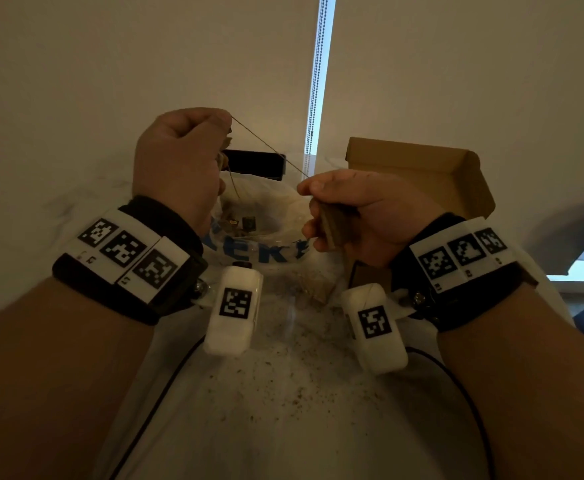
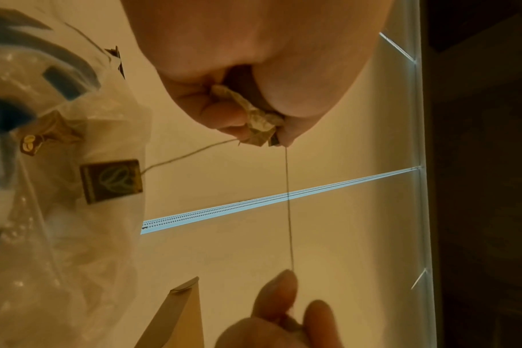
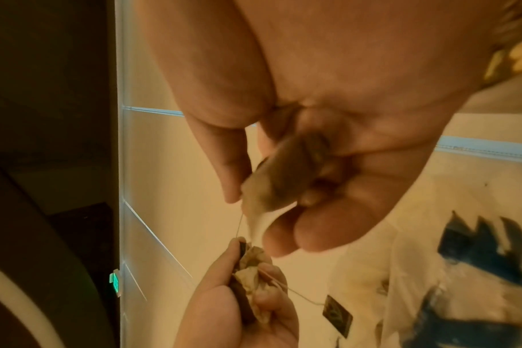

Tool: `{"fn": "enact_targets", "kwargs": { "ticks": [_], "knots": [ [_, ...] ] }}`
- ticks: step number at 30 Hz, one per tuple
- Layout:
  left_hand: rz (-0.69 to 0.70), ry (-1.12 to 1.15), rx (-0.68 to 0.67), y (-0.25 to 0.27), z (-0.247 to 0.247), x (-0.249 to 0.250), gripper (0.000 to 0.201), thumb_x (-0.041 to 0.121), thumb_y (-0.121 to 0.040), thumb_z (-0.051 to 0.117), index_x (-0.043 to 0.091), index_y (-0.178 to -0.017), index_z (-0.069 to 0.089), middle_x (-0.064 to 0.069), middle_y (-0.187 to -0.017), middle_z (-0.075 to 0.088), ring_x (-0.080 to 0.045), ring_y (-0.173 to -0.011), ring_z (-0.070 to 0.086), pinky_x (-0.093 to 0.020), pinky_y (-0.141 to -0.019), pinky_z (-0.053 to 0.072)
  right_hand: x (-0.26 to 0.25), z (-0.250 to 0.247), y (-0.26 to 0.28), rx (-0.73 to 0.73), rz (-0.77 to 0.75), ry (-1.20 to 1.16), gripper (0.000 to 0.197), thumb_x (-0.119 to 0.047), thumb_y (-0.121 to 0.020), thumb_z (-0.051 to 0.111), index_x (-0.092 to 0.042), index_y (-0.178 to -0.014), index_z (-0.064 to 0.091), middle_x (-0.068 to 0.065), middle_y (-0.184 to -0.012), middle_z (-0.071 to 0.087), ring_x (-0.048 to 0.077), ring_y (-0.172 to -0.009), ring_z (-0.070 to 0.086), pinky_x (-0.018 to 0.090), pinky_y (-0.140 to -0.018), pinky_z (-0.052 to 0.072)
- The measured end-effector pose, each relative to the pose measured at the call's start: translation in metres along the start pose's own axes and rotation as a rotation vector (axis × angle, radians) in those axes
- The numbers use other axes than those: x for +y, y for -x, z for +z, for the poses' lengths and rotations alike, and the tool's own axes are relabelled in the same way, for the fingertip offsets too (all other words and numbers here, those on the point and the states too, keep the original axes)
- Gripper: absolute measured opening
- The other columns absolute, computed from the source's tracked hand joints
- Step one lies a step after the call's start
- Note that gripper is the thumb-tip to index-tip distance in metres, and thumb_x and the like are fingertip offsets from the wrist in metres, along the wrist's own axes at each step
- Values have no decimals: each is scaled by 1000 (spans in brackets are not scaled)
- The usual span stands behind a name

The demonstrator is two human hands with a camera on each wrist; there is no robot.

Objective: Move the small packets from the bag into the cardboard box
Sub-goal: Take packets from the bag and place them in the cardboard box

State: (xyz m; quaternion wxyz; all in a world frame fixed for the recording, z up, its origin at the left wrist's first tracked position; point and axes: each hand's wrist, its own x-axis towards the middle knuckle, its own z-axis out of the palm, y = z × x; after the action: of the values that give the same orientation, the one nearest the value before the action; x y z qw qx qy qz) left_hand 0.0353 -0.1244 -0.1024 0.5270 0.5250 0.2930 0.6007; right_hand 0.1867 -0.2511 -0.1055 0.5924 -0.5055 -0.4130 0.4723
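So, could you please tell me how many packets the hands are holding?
2: a crumpled packet in the left hand, a flat packet in the right hand, perhaps more behind it; others may lie in the bag.

Blue letters "EKE" on the bag [image 1: 269,252] (partly hidden).

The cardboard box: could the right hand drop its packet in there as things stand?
Probably not yet. The cardboard box stands open just behind the right hand, but a taut string ties its packet to the left hand.
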Motion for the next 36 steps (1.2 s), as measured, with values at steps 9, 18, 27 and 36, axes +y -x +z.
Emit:
{"fn": "enact_targets", "kwargs": {
  "ticks": [9,18,27,36],
  "knots": [
    [42,-93,-33,-3,-1,-3,12,26,-91,71,17,-99,74,1,-79,67,-5,-55,52,-19,-46,43,-4,0,7,-248,-136,-97,21,-17,-87,53,-9,-98,69,8,-75,65,23,-63,62,30,-55,52],
    [102,-396,-375,3,-3,-7,9,25,-91,70,28,-83,72,7,-77,68,-3,-58,57,-19,-51,44,-16,-7,4,-277,-299,-376,32,-15,-75,48,-15,-92,75,8,-85,63,21,-66,59,30,-59,49],
    [132,-555,-752,28,6,2,7,20,-91,71,24,-88,76,22,-72,68,6,-59,60,-6,-53,44,-10,-16,-7,-2,-366,-432,33,-11,-95,39,-26,-103,68,4,-95,62,16,-73,55,28,-62,45],
    [168,-559,-763,27,5,5,6,24,-86,74,30,-84,76,10,-95,71,10,-72,63,-3,-65,45,-7,-16,-15,210,-331,-374,20,-17,-97,48,-23,-105,65,1,-88,59,15,-68,53,25,-55,46]
  ]
}}
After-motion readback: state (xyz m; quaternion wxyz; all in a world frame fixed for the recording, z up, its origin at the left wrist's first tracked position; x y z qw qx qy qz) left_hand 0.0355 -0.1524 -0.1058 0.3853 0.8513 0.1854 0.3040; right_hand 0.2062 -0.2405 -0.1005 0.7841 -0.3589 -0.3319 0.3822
